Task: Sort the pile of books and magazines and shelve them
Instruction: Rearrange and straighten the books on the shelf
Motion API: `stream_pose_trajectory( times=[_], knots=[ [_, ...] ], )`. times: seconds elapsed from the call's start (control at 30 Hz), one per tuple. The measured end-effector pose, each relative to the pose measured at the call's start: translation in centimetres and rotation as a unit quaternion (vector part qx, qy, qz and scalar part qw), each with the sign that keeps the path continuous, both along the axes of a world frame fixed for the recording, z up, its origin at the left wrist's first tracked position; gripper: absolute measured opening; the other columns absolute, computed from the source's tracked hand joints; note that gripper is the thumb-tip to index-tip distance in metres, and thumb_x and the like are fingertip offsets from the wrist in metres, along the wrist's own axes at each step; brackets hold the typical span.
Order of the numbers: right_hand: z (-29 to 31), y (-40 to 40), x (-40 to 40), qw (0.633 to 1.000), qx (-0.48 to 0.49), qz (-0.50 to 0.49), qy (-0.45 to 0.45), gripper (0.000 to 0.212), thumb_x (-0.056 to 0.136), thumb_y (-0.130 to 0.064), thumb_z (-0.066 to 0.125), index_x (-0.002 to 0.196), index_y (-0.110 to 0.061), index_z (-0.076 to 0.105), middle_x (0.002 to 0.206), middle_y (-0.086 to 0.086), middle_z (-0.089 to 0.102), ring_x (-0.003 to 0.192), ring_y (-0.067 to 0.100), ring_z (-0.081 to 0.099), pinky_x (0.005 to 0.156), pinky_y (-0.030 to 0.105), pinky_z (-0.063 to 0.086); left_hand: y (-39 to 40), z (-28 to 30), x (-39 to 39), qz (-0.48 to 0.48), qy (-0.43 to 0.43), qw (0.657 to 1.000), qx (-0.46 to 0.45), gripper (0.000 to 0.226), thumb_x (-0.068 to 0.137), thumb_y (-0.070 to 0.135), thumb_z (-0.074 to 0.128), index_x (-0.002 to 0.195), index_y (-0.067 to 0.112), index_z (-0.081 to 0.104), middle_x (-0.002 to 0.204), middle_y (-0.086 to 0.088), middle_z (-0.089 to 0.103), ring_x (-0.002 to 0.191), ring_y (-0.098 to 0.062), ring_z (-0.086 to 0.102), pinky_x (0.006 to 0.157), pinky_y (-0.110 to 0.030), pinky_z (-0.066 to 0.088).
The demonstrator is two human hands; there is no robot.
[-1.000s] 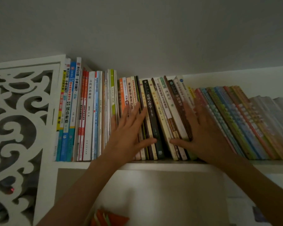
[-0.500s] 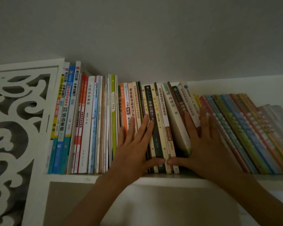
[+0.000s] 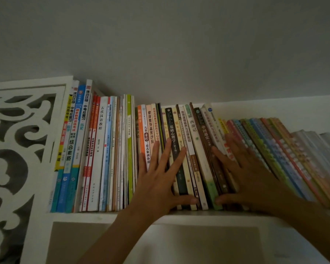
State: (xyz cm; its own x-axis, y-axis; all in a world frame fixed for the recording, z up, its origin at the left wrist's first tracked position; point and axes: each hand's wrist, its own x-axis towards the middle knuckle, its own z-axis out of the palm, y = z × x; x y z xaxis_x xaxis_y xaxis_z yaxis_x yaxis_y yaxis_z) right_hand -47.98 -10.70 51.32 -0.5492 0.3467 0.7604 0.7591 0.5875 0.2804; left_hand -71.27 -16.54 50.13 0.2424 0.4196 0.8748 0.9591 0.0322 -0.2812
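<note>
A long row of books stands on a white shelf (image 3: 95,216). The left group (image 3: 101,149) stands upright. The middle group, with a dark-spined book (image 3: 174,130) and a white-spined one (image 3: 195,141), leans slightly to the left. My left hand (image 3: 158,180) lies flat on the middle spines, fingers straight and spread, thumb stretched right along their bottom edge. My right hand (image 3: 250,174) presses flat on the spines just right of them, thumb pointing left. The two thumbs are a short way apart. Thin colourful booklets (image 3: 274,149) lean left at the right end.
A white carved fretwork panel (image 3: 13,149) closes the shelf's left side. Plain grey wall rises above the books. Below the shelf board is a lower compartment (image 3: 160,244), dim and mostly hidden by my forearms.
Both hands stay flat on the spines, and the thumbs have drawn a little apart. The middle books stand straighter than a second ago. The view has shifted slightly.
</note>
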Motion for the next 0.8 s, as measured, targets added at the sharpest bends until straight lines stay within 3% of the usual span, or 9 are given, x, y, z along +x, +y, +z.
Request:
stream_pose_trajectory(
  times=[0.07,0.17,0.23,0.3,0.4,0.47,0.57,0.7,0.8],
  knots=[
    [-0.1,-0.1,-0.4,1.000,0.012,0.010,0.018,0.110,0.052,-0.099,0.015,0.134,-0.046,-0.035,0.144,-0.013,-0.043,0.136,0.008,-0.034,0.113,0.038,-0.014,-0.1,0.0,-0.1,-0.015,-0.002,1.000,-0.013,0.106,0.056,0.094,0.009,0.140,0.040,-0.025,0.149,-0.001,-0.034,0.135,-0.025,-0.035,0.096,-0.047,-0.029],
    [-0.4,-0.2,-0.4,0.997,0.058,-0.043,0.011,0.115,0.065,-0.094,0.018,0.148,-0.022,-0.015,0.156,0.005,-0.017,0.144,0.021,-0.009,0.115,0.037,-0.006,-0.9,0.3,-0.2,-0.042,-0.012,0.999,-0.021,0.096,0.056,0.094,-0.001,0.133,0.046,-0.033,0.141,0.008,-0.045,0.131,-0.018,-0.042,0.097,-0.040,-0.033],
    [0.4,-0.8,-1.0,0.994,0.096,-0.032,0.028,0.108,0.070,-0.089,0.011,0.147,-0.020,-0.019,0.155,0.004,-0.023,0.143,0.020,-0.015,0.113,0.036,-0.016,-1.4,1.0,-0.5,-0.056,-0.030,0.998,0.001,0.089,0.064,0.089,0.002,0.138,0.045,-0.021,0.146,0.008,-0.036,0.135,-0.013,-0.034,0.104,-0.040,-0.026],
    [3.2,-2.3,-2.4,0.994,0.067,0.018,0.086,0.092,0.075,-0.083,0.011,0.141,-0.033,-0.029,0.150,-0.005,-0.035,0.139,0.015,-0.028,0.110,0.039,-0.027,-1.9,1.9,-1.1,-0.064,-0.038,0.997,0.027,0.087,0.070,0.082,0.006,0.145,0.038,-0.002,0.153,0.008,-0.018,0.135,-0.007,-0.025,0.108,-0.039,-0.017],
    [9.7,-3.1,-4.7,0.983,0.058,0.093,0.149,0.073,0.090,-0.059,0.038,0.149,-0.034,0.002,0.158,-0.002,-0.007,0.145,0.021,-0.010,0.114,0.044,-0.007,-2.6,3.7,-1.8,-0.057,-0.049,0.996,0.043,0.083,0.075,0.072,0.013,0.146,0.031,0.017,0.157,0.002,0.001,0.142,-0.012,-0.010,0.112,-0.041,-0.008],
    [12.5,-3.1,-6.4,0.985,0.070,0.098,0.120,0.066,0.091,-0.049,0.047,0.148,-0.033,0.016,0.159,0.002,0.005,0.145,0.025,-0.004,0.115,0.045,-0.003,-2.9,4.4,-1.8,-0.064,-0.066,0.994,0.052,0.078,0.078,0.068,0.020,0.144,0.028,0.023,0.156,0.001,0.008,0.144,-0.017,0.001,0.113,-0.043,-0.003],
    [13.8,-2.5,-7.8,0.992,0.051,0.086,0.081,0.055,0.092,-0.046,0.049,0.142,-0.034,0.032,0.158,0.000,0.008,0.145,0.025,-0.005,0.115,0.046,-0.005,-3.1,4.5,-1.6,-0.077,-0.068,0.993,0.054,0.062,0.089,0.053,0.043,0.144,0.027,0.026,0.155,0.002,0.011,0.143,-0.015,0.003,0.113,-0.041,-0.004],
    [13.6,-2.1,-7.7,0.989,0.080,0.103,0.073,0.049,0.089,-0.042,0.051,0.136,-0.029,0.044,0.158,-0.002,0.009,0.145,0.026,-0.007,0.114,0.047,-0.007,-2.7,4.2,-1.8,-0.092,-0.073,0.991,0.063,0.058,0.091,0.046,0.045,0.143,0.028,0.028,0.154,0.002,0.015,0.143,-0.015,0.004,0.111,-0.037,-0.007],
    [13.8,-2.5,-8.3,0.987,0.084,0.112,0.075,0.044,0.084,-0.023,0.056,0.128,-0.022,0.055,0.157,-0.006,0.014,0.145,0.023,-0.005,0.115,0.044,-0.008,-2.6,4.2,-1.1,-0.135,-0.090,0.982,0.093,0.055,0.090,0.048,0.045,0.138,0.023,0.039,0.149,0.001,0.026,0.139,-0.014,0.015,0.111,-0.032,0.002]
  ],
)
